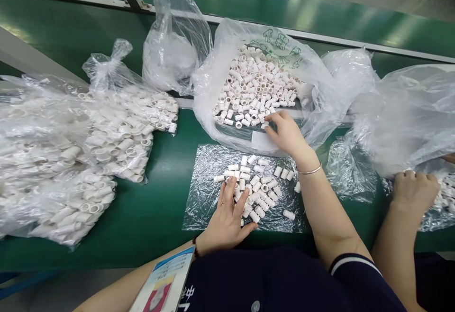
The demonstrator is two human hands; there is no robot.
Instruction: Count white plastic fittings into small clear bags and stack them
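Small white plastic pipe fittings [263, 203] lie in a loose pile on a flat clear plastic bag [206, 160]. My left hand [227, 212] rests at the left side of this pile, its fingers spread and touching some of the fittings. Beyond it, a large translucent bag [209, 84] lies with its mouth turned open, holding many more of the same fittings [256, 82]. At the front of that bag, my right hand [286, 134] has thumb and forefinger around one white fitting [264, 125]. A white paper slip [263, 140] shows just below those fingers.
Filled clear bags of white fittings [71, 160] cover the left of the green table [167, 198]. A knotted bag [170, 60] stands behind, against a metal rail [309, 37]. At right are crumpled plastic bags [419, 108] and another person's hand [414, 191] by more fittings.
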